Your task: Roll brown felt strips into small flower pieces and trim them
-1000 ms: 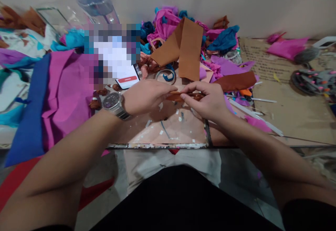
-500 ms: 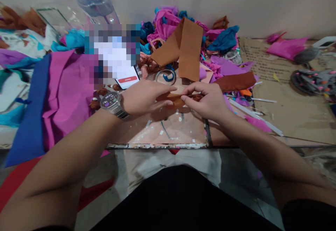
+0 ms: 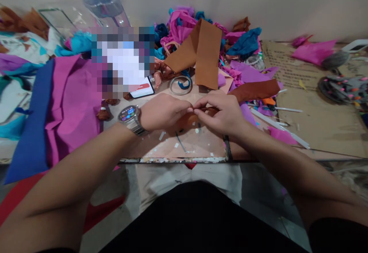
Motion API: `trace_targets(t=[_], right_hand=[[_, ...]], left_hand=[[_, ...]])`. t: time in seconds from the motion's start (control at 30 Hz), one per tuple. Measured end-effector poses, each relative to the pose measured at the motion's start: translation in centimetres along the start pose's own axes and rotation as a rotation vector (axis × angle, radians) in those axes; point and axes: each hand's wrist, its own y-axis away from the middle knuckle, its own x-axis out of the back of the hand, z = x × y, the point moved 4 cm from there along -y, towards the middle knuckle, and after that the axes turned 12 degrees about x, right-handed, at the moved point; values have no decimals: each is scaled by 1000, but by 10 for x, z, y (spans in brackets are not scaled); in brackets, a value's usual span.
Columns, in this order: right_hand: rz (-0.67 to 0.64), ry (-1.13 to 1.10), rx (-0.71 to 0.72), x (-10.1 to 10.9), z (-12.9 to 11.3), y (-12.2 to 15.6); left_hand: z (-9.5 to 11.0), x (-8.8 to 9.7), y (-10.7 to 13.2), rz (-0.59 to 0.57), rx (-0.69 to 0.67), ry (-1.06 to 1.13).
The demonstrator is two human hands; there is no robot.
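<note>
1. My left hand (image 3: 163,111) is just left of the centre of the frame. Its fingers are curled in, and thumb and fingertips pinch one end of a brown strip (image 3: 207,109).
2. My right hand (image 3: 222,115) is just right of centre, its fingertips meeting those of the left. It too is closed in a pinch on the same strip, which shows as a thin dark line along the top of its fingers. More brown material shows low between the hands, partly hidden.
3. A wristwatch (image 3: 128,114) with a round, lit face sits on my left wrist.
4. Under both hands lies a pale pink work board (image 3: 198,143), flecked with small white scraps, at the near table edge.
5. Just above the hands a ring of tape (image 3: 179,84) lies flat. To its left is a phone (image 3: 143,88) with a red bar on its screen.
6. At upper centre a folded tan-brown sheet (image 3: 205,53) stands tented, in front of a heap of pink and blue scraps (image 3: 184,23) against the wall.
7. Right of my right hand lies a darker brown piece (image 3: 255,90), with white strips (image 3: 277,122) near it and cardboard (image 3: 316,122) beyond, at the right of the frame.
8. At the left a magenta sheet (image 3: 71,99) overlaps a blue sheet (image 3: 31,138).
9. At the upper left stands a clear plastic bottle (image 3: 103,2).
</note>
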Motion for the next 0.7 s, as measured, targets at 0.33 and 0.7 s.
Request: trace_targets(t=[0.33,0.7], right_hand=[[-1,1,-2,0,1,1],[31,-93,-174,8,7,-2]], left_hand=[[-2,0,-1,-41,-20,4],[-15,12,-3,-249,92,230]])
